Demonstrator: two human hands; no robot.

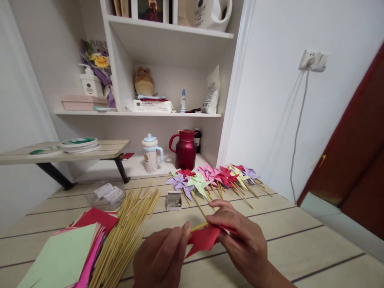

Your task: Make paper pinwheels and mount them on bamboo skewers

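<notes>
Close in front of me, a red paper pinwheel is held between both hands, its pointed blade hanging down. My right hand grips its folded paper, fingers wrapped partly behind it. A short length of wooden stick shows along the pinwheel's upper edge. My left hand is closed, thumb and finger pinching at the stick's left end; the exact contact is hidden by the fingers. Beyond the hands sits a small open box with shiny bits inside. Finished pinwheels in several colours lie at the back right.
Left of my hands lie a heap of wooden sticks and a stack of coloured paper. Behind them is a clear round container. A cup and a red jug stand by the shelf.
</notes>
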